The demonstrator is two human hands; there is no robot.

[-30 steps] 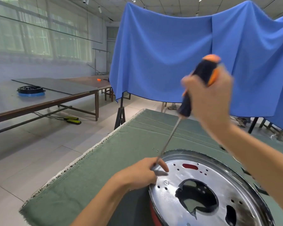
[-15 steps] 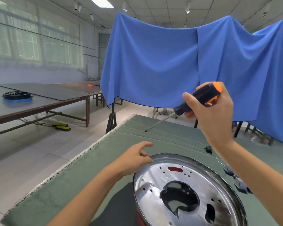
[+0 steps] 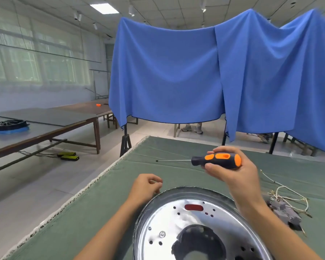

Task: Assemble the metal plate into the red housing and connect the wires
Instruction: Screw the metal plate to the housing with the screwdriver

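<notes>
The metal plate, shiny and pierced with holes, lies before you on the green cloth, its near edge cut off. Your right hand grips the screwdriver; your left hand curls loosely, holding nothing visible.

The metal plate is cut off by the bottom edge and partly hidden by the right arm, the red housing is seen only through a small slot, the grey parts by the wires are too blurred to be told, and the left hand's fingertips are curled out of sight.
</notes>
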